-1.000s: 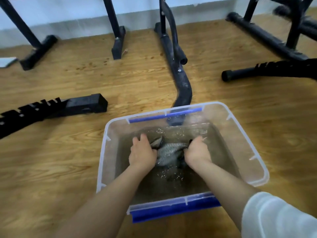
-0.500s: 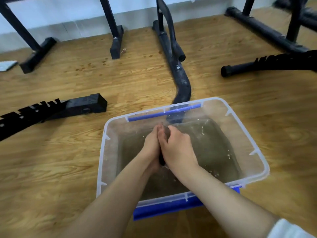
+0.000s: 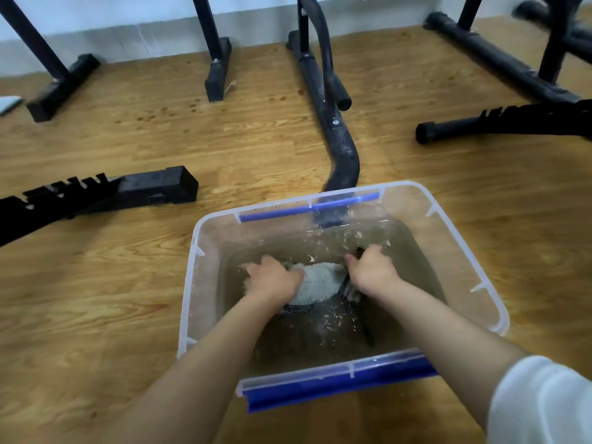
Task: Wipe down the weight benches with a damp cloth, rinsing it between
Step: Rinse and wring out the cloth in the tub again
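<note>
A clear plastic tub [image 3: 461,238] with blue handles stands on the wooden floor, holding murky water. Both of my hands are down in the water. A cloth [image 3: 320,282], fluffy white on one face with a dark patterned edge, is stretched between them. My left hand [image 3: 272,280] grips its left end and my right hand [image 3: 373,272] grips its right end, where a dark corner pokes out above the knuckles. Droplets splash around the hands. A dark strip of cloth trails underwater toward the near side.
Black bench frames surround the tub: a notched bar [image 3: 96,197] at left, a curved leg [image 3: 341,155] just behind the tub, a second notched bar [image 3: 512,121] at right, upright feet [image 3: 217,72] along the white wall. Open wooden floor lies left of the tub.
Half a second ago my hands were pressed together above the water squeezing the cloth. Now they are apart and down in the water, with the cloth spread between them and water splashing.
</note>
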